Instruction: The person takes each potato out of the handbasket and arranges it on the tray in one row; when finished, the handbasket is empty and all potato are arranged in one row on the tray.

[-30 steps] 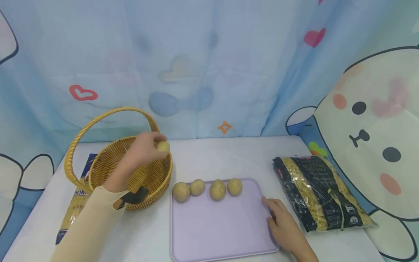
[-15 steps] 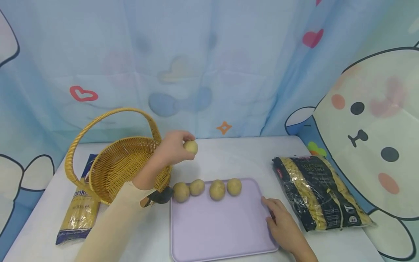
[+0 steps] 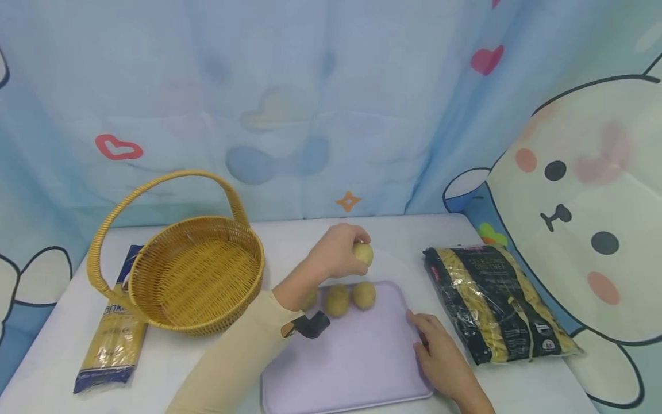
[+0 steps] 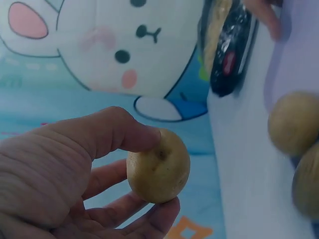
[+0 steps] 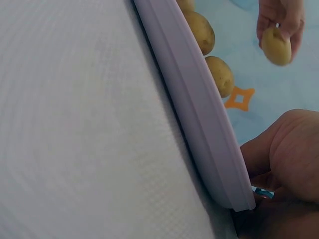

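My left hand [image 3: 335,253] pinches a potato [image 3: 364,254] between thumb and fingertips, above the far edge of a lilac tray [image 3: 357,368]. In the left wrist view the held potato [image 4: 158,167] is pale yellow and smooth, with a small dimple by the thumb. Along the tray's far side sit several potatoes, among them one in the middle [image 3: 337,301] and one to its right [image 3: 364,295]; my left forearm hides part of the row. My right hand [image 3: 443,359] grips the tray's right rim, with the thumb over its edge.
A wicker basket [image 3: 145,299] with a tall handle stands at the left with nothing inside. Partly under it lies a blue-and-yellow pasta packet [image 3: 111,345]. A black pasta bag [image 3: 499,305] is right of the tray. A printed curtain [image 3: 289,86] hangs behind the white table.
My left hand has carried the potato rightward from above the basket, past its rim, to the tray's far edge. My right hand has kept its place on the tray.
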`<state>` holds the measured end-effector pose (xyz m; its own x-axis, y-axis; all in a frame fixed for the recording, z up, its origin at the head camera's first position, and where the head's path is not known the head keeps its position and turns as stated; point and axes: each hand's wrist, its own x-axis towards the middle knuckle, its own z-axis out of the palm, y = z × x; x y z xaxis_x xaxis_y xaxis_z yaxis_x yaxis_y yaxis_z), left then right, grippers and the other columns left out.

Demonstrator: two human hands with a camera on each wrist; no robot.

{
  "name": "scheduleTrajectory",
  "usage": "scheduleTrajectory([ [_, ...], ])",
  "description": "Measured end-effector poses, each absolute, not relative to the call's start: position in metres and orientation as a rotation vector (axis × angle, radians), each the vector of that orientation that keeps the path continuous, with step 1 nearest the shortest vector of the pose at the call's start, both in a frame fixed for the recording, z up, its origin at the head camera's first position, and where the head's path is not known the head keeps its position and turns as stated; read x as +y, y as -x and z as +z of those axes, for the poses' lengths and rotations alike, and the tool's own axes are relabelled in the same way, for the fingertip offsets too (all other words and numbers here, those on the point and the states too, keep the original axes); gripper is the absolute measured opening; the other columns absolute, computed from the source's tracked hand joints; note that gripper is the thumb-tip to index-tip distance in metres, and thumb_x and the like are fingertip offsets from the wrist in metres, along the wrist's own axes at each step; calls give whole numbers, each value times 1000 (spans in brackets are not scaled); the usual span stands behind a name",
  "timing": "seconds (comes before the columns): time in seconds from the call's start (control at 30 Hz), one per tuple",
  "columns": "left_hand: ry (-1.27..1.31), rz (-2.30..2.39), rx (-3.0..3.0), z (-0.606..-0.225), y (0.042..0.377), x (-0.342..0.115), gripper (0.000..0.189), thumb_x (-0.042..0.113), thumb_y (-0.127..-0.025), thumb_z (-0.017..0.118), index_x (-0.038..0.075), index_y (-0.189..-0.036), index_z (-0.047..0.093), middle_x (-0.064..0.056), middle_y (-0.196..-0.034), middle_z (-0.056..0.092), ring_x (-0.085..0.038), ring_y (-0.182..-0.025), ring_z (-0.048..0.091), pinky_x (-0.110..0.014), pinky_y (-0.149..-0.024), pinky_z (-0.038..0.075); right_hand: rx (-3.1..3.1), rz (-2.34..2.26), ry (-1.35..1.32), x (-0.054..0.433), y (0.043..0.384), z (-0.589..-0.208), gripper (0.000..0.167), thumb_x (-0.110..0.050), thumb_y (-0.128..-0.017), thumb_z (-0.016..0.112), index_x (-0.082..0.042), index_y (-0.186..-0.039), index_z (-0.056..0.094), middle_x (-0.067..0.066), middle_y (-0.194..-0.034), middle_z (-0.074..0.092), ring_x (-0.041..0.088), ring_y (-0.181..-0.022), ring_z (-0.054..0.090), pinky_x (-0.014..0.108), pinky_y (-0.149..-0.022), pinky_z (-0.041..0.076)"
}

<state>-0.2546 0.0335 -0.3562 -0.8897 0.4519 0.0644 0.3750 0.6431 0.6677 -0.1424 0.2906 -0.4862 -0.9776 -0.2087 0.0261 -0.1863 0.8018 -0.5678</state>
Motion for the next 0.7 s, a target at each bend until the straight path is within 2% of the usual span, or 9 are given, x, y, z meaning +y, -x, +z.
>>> scheduleTrajectory([
  [0.37, -791, 967, 2697, -396, 251, 91, 46, 14, -73, 78, 10, -117, 68, -2, -111, 62, -10, -89, 51, -20, -71, 43, 2902, -908, 222, 290, 142, -486, 54, 2, -90, 59, -5, -142, 48, 10, -134, 50, 29, -121, 53, 46, -96, 46],
  [0.53, -799, 898, 2712, -412, 251, 102, 43, 13, -72, 76, 12, -114, 70, -1, -106, 61, -9, -87, 49, -19, -70, 42, 2928, -903, 225, 291, 140, -487, 54, 3, -88, 60, -6, -141, 50, 8, -131, 52, 26, -118, 55, 45, -94, 48],
  [0.7, -797, 888, 2705, -421, 252, 104, 43, 12, -72, 74, 11, -115, 70, -2, -108, 62, -10, -87, 50, -19, -70, 42, 2912, -897, 219, 290, 141, -486, 56, 3, -89, 60, -7, -142, 48, 8, -134, 51, 29, -123, 52, 44, -97, 46],
])
